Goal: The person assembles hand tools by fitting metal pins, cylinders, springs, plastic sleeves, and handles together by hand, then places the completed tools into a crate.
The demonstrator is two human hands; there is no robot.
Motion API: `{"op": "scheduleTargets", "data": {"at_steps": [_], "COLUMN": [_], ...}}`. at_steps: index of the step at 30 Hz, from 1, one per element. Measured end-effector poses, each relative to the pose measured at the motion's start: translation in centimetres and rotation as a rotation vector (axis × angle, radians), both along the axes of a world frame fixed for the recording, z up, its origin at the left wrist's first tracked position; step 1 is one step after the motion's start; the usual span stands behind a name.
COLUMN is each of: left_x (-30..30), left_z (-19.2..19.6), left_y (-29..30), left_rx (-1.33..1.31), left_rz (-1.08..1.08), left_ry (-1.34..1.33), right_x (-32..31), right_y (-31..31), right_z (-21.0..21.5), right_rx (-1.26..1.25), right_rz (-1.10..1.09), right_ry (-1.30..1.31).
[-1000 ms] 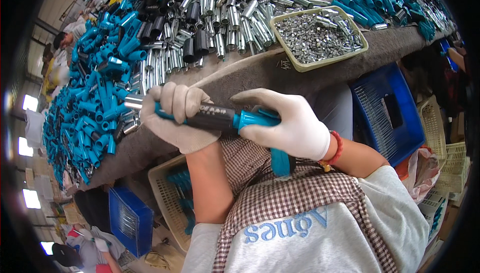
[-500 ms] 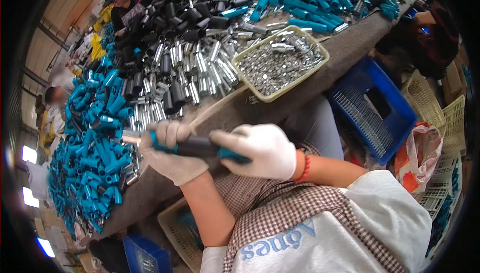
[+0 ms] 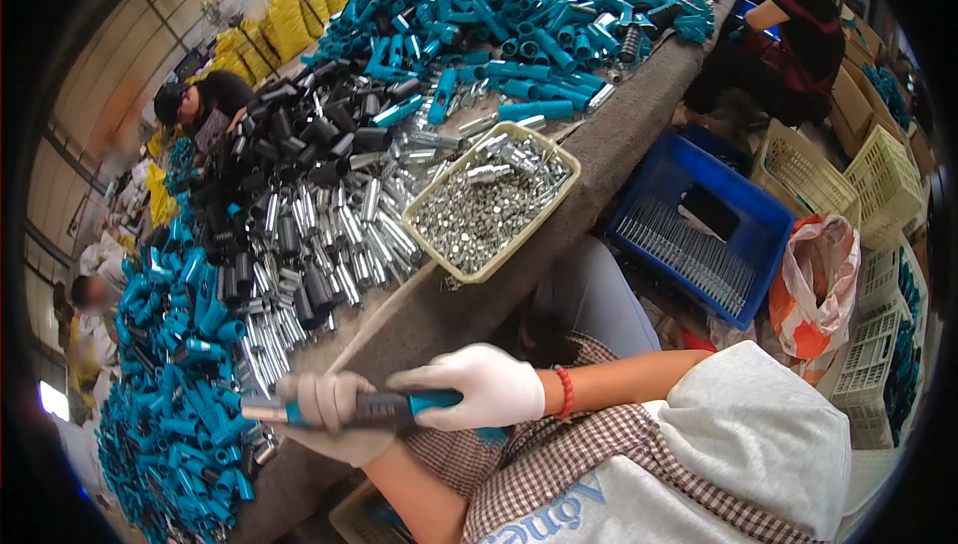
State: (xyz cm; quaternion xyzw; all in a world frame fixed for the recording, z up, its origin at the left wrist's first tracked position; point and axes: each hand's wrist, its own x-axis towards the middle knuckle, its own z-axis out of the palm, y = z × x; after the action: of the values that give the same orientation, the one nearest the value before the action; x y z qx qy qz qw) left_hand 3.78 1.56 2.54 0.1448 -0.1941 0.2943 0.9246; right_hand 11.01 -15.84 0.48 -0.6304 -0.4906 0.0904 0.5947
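Note:
Both my hands wear white gloves and are closed on one teal-and-black tool handle [image 3: 381, 408], held level above my lap by the table edge. My left hand [image 3: 334, 406] wraps around its front part, where a silver metal end sticks out to the left. My right hand [image 3: 491, 384] grips the teal rear end. Motion blurs the left fingers and the metal tip. On the table beyond lie a heap of teal handle parts [image 3: 185, 344], silver metal tubes [image 3: 349, 235] and black sleeves [image 3: 284, 130]. A pale yellow tray [image 3: 479, 267] of small metal pieces stands nearest, at the table edge.
To my right stands a blue crate [image 3: 768, 279] with rows of metal rods and a dark flat object. Beside it are a white-and-orange sack [image 3: 818, 274] and cream plastic baskets [image 3: 888, 180]. One person [image 3: 788, 35] sits at far right, another [image 3: 205, 105] at far left.
The view has swung, so the table, tray and blue crate sit differently in it. Both hands appear lower, still closed on the handle, with the right hand at its rear end.

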Motion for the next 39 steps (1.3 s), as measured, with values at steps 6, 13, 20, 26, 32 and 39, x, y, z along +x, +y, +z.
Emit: {"op": "scheduleTargets", "data": {"at_steps": [6, 13, 20, 26, 32, 39], "left_x": [-3.3, -9.8, -11.9, -10.5, -9.2, -8.7], "left_z": [-1.2, -7.1, -8.8, -8.4, -9.0, -8.8], "left_y": [-1.4, 0.2, -0.8, -3.5, -2.5, -1.5], "left_rx": [0.404, 1.354, 0.972, 1.816, 1.888, 1.214], "left_rz": [-0.043, -0.328, 0.028, 0.295, 0.547, 0.541], "left_ry": [0.172, 0.863, 1.17, 0.971, 1.105, 1.355], "right_x": [3.8, 5.0, 6.6, 7.2, 3.2, 4.9], "right_y": [-1.7, -1.6, -2.4, 0.0, 0.6, 0.3], "right_z": [1.4, 3.2, 3.7, 3.8, 6.1, 6.5], "right_rx": [-0.196, -0.348, -0.023, 0.047, 0.322, 0.438], "right_rz": [0.456, 0.625, 0.561, 0.452, 0.474, 0.365], "right_ry": [0.434, -0.589, -0.184, -0.105, -0.349, -0.439]}}
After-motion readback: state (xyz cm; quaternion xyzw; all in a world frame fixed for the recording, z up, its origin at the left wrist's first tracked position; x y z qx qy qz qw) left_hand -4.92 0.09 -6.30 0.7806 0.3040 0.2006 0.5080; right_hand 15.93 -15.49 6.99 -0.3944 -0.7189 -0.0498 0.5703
